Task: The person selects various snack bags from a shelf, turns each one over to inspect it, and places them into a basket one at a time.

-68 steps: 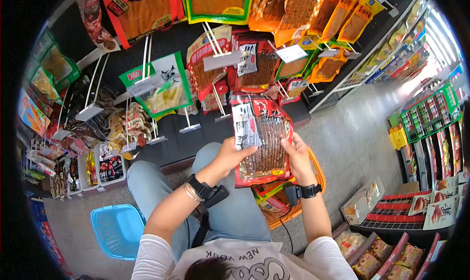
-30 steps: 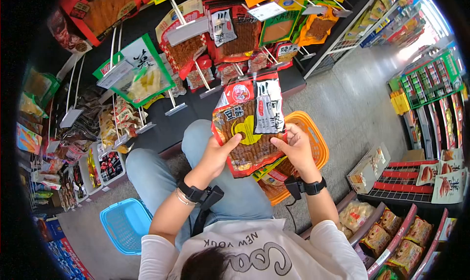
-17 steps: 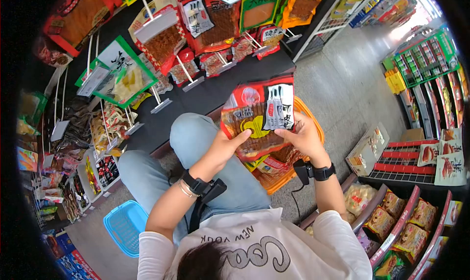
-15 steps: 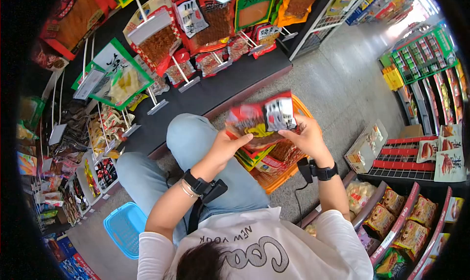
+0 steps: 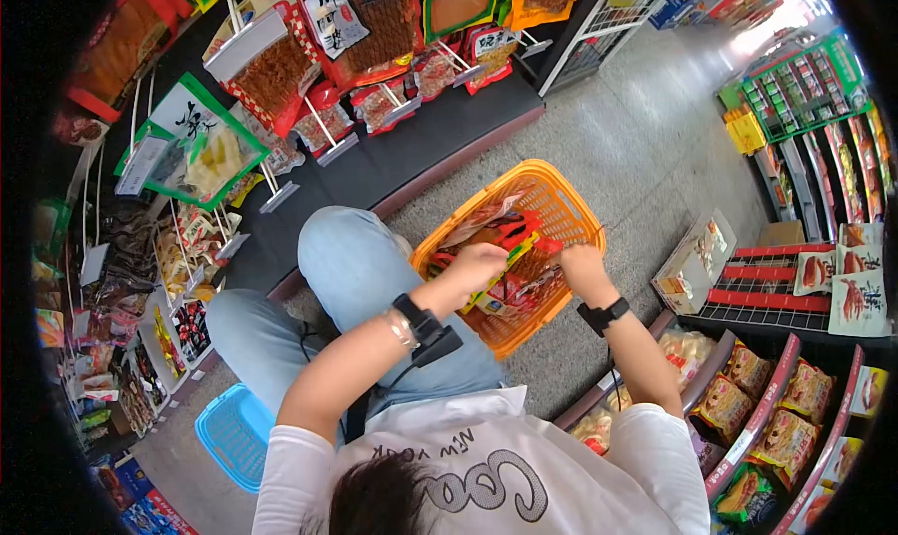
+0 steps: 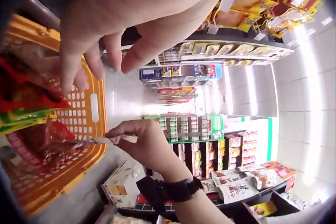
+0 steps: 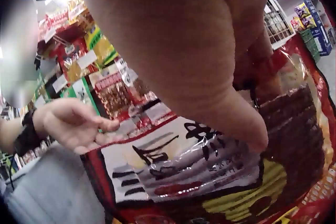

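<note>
In the right wrist view, my right hand [image 7: 210,77] pinches the edge of a red vacuum-sealed snack packet [image 7: 178,176], the thumb lying over its white label with black characters. Brown ridged food shows through its clear part. From the head view, the right hand [image 5: 585,271] is over the right side of an orange plastic basket [image 5: 566,208]. My left hand [image 5: 477,269] hovers over the basket's left side, holding nothing; its fingers hang loosely in the left wrist view. Several red, green and yellow packets [image 6: 26,119] lie in the basket.
Hanging snack packets [image 5: 369,30] line the black shelf ahead, price tags on the hooks. A blue basket [image 5: 234,432] stands on the floor at left. Right of me are a cardboard box [image 5: 694,262] and slanted shelves of packaged food [image 5: 748,371]. My bent knees [image 5: 346,245] flank the orange basket.
Both hands held the packet up, turned it to its other face, then lowered it to the orange basket. The left hand has let go; the right keeps its grip.
</note>
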### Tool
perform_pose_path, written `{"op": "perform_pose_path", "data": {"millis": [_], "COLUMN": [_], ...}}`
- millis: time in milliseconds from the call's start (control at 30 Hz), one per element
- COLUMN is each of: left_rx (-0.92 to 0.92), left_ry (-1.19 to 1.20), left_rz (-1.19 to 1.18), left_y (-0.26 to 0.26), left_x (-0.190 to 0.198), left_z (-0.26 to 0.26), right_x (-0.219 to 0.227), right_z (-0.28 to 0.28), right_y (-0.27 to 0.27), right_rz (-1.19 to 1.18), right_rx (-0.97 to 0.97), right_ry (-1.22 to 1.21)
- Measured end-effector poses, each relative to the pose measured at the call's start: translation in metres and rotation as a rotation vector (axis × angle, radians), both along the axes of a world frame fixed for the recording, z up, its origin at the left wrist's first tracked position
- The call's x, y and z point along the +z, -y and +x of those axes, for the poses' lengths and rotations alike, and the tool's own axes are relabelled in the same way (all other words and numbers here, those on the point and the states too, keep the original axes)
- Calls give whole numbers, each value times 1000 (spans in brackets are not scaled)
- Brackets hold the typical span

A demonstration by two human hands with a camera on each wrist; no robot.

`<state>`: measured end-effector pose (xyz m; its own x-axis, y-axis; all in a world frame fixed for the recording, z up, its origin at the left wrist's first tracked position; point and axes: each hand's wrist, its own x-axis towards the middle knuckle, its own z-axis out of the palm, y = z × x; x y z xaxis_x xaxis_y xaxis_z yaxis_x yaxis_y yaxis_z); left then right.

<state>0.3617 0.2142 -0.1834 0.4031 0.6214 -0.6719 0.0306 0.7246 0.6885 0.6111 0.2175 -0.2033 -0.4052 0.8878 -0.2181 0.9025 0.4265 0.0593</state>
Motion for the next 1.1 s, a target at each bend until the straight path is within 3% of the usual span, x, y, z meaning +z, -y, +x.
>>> {"op": "perform_pose_path", "data": {"millis": [67, 167, 300, 433, 600, 667, 733, 800, 933, 1000, 1100], "left_rx": [-106, -193, -378, -230, -214, -143, 105, 242, 477, 567, 703], "left_ry": [-36, -166, -332, -203, -252, -194, -170, -187, -385, -321, -358], "left_rz": [9, 31, 64, -140, 77, 86, 213, 356, 783, 684, 763], "left_y": [1, 7, 14, 19, 7, -7, -22, -44, -98, -118, -141], "left_x": [-15, -7, -52, -59, -67, -66, -59, -42, -30, 1, 32], "left_z": [21, 46, 73, 78, 69, 59, 46, 29, -31, -68, -114], "right_x": [-26, -47, -85, -109, -133, -103, -50, -35, 39, 52, 68], "right_z": [1, -5, -7, -10, -1, -15, -32, -45, -99, -128, -167], "right_y": [-1, -1, 3, 6, -4, -19, -41, -69, -124, -153, -192], "right_rz": [-17, -64, -197, -298, -328, -253, -250, -190, -128, -73, -46], "right_rx": [13, 1, -46, -127, -117, -197, -198, -180, -167, -143, -134], "right_ry": [2, -95, -103, -85, -58, -111, -208, -525, -1023, -1202, -1344]}}
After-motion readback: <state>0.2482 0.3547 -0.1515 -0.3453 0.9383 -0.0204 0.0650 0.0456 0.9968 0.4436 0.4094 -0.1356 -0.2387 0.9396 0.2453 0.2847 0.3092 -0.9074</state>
